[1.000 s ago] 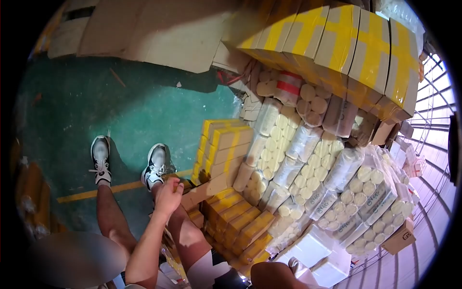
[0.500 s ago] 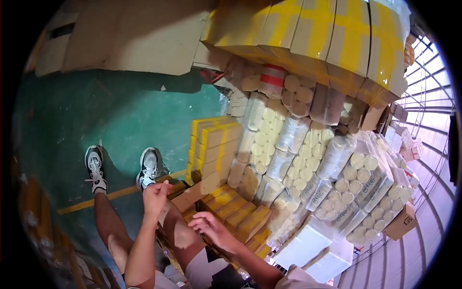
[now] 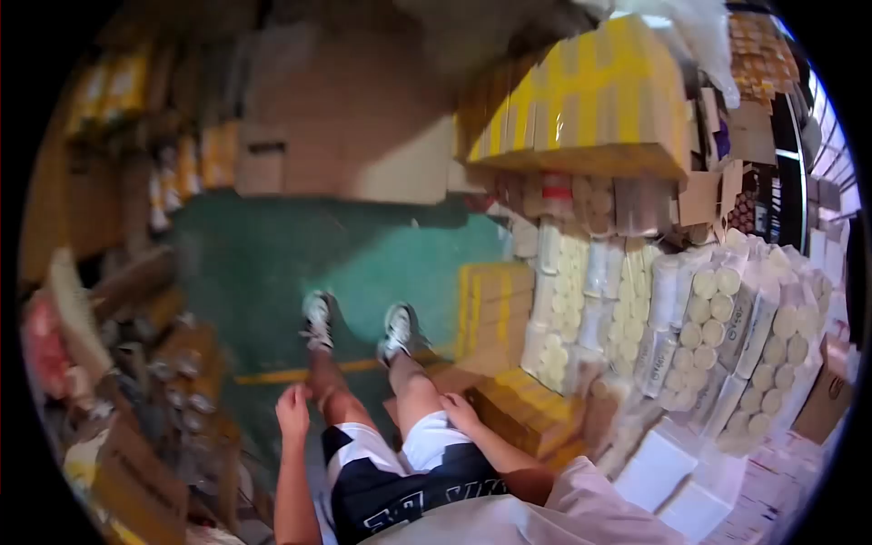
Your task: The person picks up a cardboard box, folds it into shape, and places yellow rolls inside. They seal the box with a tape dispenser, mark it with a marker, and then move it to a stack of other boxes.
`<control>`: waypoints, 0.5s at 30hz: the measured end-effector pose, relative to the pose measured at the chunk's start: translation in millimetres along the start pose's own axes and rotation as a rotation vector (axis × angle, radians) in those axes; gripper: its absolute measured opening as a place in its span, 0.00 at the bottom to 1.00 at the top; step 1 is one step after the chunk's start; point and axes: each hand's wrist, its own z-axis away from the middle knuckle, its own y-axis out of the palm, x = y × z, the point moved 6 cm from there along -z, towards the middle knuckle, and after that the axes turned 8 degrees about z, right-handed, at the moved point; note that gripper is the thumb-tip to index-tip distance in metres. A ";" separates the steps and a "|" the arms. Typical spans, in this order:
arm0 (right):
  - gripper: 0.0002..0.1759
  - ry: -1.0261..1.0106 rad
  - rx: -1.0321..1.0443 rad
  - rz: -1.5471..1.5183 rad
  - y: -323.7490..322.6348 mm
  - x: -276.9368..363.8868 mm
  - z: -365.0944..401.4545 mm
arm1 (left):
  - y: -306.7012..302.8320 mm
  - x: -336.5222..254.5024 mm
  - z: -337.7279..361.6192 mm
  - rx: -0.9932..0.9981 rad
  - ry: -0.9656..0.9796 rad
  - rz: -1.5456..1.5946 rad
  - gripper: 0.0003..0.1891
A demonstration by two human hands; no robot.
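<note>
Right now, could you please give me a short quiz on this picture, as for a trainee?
1. True or false: the floor is red.
2. What lies closest beside the right hand? A) yellow boxes B) a sink C) a ladder
3. Fill in: the line painted on the floor is ____.
Key: 1 false, it is green; 2 A; 3 yellow.

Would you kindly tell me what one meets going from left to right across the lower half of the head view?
left hand → right hand → yellow-taped boxes → wrapped roll bundles → brown carton
</note>
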 end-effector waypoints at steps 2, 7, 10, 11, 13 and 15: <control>0.23 -0.143 -0.055 -0.055 -51.6 68.8 41.9 | -66.6 -3.4 51.9 0.001 -0.055 0.034 0.26; 0.18 -0.328 0.089 -0.141 -95.0 124.8 43.4 | -132.7 106.7 236.8 -0.418 -0.084 0.240 0.14; 0.17 -0.438 0.193 -0.065 -120.5 147.0 37.0 | -100.7 134.3 337.8 -0.671 -0.116 0.385 0.12; 0.17 -0.417 0.218 -0.049 -126.8 155.0 37.8 | -84.5 146.9 361.4 -0.663 -0.167 0.517 0.12; 0.17 -0.427 0.200 0.087 -147.2 171.3 47.6 | -61.6 129.2 415.3 -0.629 -0.349 0.727 0.13; 0.15 -0.362 0.185 0.224 -164.5 179.9 51.4 | -39.7 136.6 451.1 -0.725 -0.323 0.746 0.14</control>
